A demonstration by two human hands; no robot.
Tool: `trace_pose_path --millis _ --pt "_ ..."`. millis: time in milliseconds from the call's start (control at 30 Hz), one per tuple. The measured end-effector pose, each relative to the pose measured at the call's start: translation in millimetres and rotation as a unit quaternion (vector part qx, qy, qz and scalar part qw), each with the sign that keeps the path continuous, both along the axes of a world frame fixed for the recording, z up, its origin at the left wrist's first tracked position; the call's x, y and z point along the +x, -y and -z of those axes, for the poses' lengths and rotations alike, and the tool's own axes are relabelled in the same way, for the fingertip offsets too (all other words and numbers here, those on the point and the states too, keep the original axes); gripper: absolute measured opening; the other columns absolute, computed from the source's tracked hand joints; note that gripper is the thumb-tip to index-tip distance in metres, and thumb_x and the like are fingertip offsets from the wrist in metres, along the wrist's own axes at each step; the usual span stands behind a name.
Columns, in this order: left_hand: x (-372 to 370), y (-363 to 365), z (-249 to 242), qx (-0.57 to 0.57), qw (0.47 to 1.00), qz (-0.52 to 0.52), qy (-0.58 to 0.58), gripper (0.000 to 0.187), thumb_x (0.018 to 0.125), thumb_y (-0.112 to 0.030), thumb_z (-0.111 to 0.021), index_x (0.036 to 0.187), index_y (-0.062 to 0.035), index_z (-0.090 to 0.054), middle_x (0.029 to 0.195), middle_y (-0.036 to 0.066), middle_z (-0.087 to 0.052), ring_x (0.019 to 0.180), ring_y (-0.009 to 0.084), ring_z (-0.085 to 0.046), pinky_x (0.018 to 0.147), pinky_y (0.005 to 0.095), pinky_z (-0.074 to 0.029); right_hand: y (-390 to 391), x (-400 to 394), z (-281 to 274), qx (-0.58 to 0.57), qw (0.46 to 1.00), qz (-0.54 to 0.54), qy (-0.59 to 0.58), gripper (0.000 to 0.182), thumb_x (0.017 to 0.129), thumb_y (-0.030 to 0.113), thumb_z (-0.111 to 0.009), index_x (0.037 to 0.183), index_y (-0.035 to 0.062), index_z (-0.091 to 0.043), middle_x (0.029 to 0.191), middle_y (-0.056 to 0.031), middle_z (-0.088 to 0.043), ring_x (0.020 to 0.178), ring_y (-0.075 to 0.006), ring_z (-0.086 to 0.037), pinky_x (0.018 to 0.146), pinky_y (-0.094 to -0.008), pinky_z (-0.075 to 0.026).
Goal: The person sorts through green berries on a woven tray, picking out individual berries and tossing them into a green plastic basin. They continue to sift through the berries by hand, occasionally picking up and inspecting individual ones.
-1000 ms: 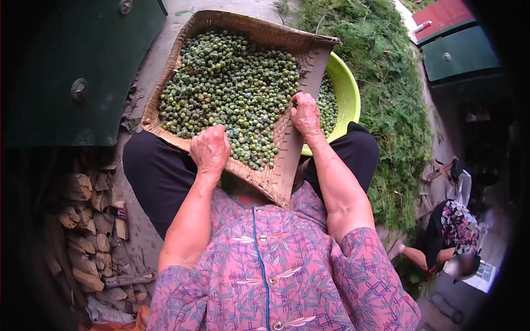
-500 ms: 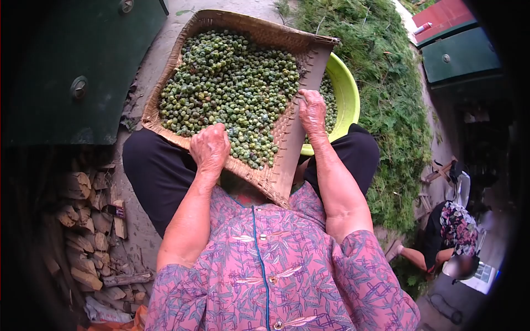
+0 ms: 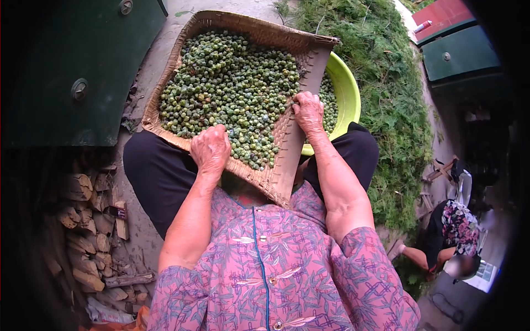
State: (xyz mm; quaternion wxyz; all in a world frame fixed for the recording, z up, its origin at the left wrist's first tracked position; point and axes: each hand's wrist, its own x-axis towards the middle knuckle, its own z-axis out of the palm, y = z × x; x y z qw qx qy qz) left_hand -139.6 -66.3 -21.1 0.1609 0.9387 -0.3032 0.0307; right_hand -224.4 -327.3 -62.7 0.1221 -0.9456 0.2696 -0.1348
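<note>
A woven basket tray (image 3: 288, 129) full of small round green fruits (image 3: 232, 83) rests across my lap. My left hand (image 3: 210, 148) is closed at its near rim, fingers curled over the edge beside the fruits. At the tray's right side, my right hand (image 3: 309, 113) has its fingers pinched together by the flat strip, next to the fruits; whatever is between the fingertips is too small to make out. Partly under the tray's right side stands a yellow-green basin (image 3: 346, 94) holding more green fruits (image 3: 328, 102).
Cut green foliage (image 3: 386, 110) lies along the right. Split firewood (image 3: 88, 265) is stacked at the lower left, below a dark green door (image 3: 66, 55). Another person (image 3: 458, 229) bends down at the lower right.
My right hand has shifted slightly left and down, from the tray's flat edge strip toward the fruits. My left hand has hardly moved.
</note>
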Motion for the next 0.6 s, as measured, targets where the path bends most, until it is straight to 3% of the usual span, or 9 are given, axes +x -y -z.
trace_pose_path --millis 267,367,467,533,600 --pt "-0.6 0.4 1.3 -0.018 1.0 0.007 0.024 0.008 0.076 -0.014 -0.063 0.071 -0.0085 -0.061 0.069 0.008 -0.063 0.068 0.0264 -0.063 0.061 0.0404 -0.049 7.8 -22.2 12.1 0.006 0.997 0.067 0.046 0.015 0.073 0.003 -0.06 0.086 0.0088 -0.062 0.088 -0.0118 -0.056 0.092 -0.031 -0.053 0.08 -0.0417 -0.045" --pt "-0.5 0.7 -2.0 -0.025 0.999 0.006 0.024 0.007 0.076 -0.014 -0.062 0.071 -0.0081 -0.062 0.069 0.008 -0.063 0.068 0.0267 -0.063 0.061 0.0406 -0.049 23.0 -33.1 15.2 0.085 0.988 0.119 0.055 0.016 0.071 0.003 -0.06 0.086 0.0081 -0.062 0.092 -0.0133 -0.056 0.093 -0.0328 -0.053 0.079 -0.0421 -0.045" --pt "0.1 1.0 -1.9 -0.022 1.0 0.004 0.019 0.007 0.076 -0.013 -0.061 0.071 -0.0079 -0.062 0.068 0.009 -0.063 0.068 0.0271 -0.063 0.061 0.0408 -0.049 16.4 -34.3 1.1 0.003 0.985 0.167 0.046 0.019 0.071 0.003 -0.061 0.09 0.0092 -0.063 0.092 -0.0128 -0.056 0.093 -0.0321 -0.053 0.08 -0.0419 -0.045" --pt "0.3 1.0 -0.9 -0.026 0.999 0.006 0.021 0.007 0.075 -0.013 -0.061 0.071 -0.0078 -0.062 0.068 0.009 -0.063 0.068 0.0271 -0.063 0.061 0.0409 -0.049 17.2 -24.0 -0.7 0.003 0.988 0.145 0.054 0.024 0.072 0.003 -0.062 0.095 0.0101 -0.063 0.096 -0.012 -0.057 0.094 -0.0311 -0.053 0.083 -0.0408 -0.044" --pt "0.2 0.5 -1.6 -0.004 1.0 0.0 -0.003 0.007 0.078 -0.015 -0.06 0.075 -0.0092 -0.063 0.072 0.009 -0.064 0.071 0.0275 -0.063 0.064 0.0413 -0.049 17.4 -10.2 2.3 -0.015 0.995 0.019 0.096 0.027 0.073 0.003 -0.061 0.099 0.0105 -0.062 0.105 -0.0106 -0.057 0.098 -0.0305 -0.053 0.088 -0.0391 -0.043"
